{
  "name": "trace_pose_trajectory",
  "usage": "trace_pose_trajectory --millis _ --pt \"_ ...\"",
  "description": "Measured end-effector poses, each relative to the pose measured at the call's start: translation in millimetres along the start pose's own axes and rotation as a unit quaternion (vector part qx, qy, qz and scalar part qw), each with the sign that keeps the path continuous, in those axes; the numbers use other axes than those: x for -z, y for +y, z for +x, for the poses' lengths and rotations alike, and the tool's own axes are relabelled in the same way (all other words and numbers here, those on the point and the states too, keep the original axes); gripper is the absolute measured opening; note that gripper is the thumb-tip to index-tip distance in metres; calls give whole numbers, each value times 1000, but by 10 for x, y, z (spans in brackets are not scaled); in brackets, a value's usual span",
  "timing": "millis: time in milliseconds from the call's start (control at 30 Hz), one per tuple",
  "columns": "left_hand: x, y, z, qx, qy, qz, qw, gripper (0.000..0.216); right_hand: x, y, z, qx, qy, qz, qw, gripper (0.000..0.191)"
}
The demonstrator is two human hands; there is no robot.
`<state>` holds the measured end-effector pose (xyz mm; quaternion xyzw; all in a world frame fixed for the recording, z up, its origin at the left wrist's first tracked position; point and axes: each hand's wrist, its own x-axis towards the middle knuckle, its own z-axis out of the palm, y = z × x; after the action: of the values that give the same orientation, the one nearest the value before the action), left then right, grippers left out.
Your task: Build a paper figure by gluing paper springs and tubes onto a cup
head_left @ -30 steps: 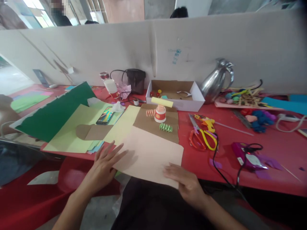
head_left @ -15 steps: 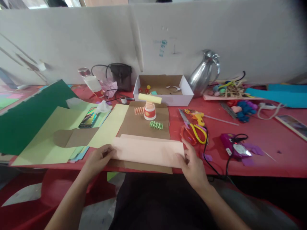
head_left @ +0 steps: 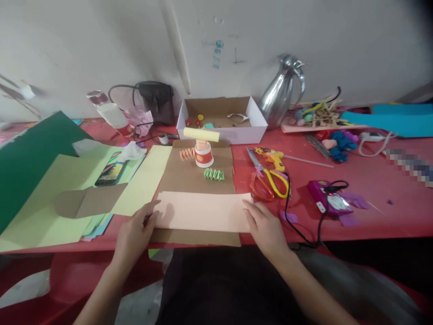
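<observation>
Left hand and right hand hold opposite ends of one folded, pale-peach paper sheet between them; beyond the hands sit one red-and-white paper cup and one green accordion-pleated paper strip.

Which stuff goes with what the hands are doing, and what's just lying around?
In the job:
left hand and right hand, holding the peach paper
brown cardboard under it

Probably just lying around:
phone
silver jug
dark bag
</observation>
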<state>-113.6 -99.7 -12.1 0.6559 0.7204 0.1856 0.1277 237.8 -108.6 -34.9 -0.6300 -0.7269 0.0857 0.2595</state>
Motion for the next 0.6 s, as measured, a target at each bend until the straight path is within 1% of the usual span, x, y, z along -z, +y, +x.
trace_pose_trajectory --millis 133,367,600 --pt "-27 12 -8 -40 11 3 999 37 -31 1 -14 0 7 -29 1000 38" --pt "-20 123 -25 -49 -3 73 996 40 -42 -2 -32 5 7 -43 999 38" --pt "-57 99 -29 -68 -20 159 985 43 -53 -7 -29 8 -11 -99 995 36"
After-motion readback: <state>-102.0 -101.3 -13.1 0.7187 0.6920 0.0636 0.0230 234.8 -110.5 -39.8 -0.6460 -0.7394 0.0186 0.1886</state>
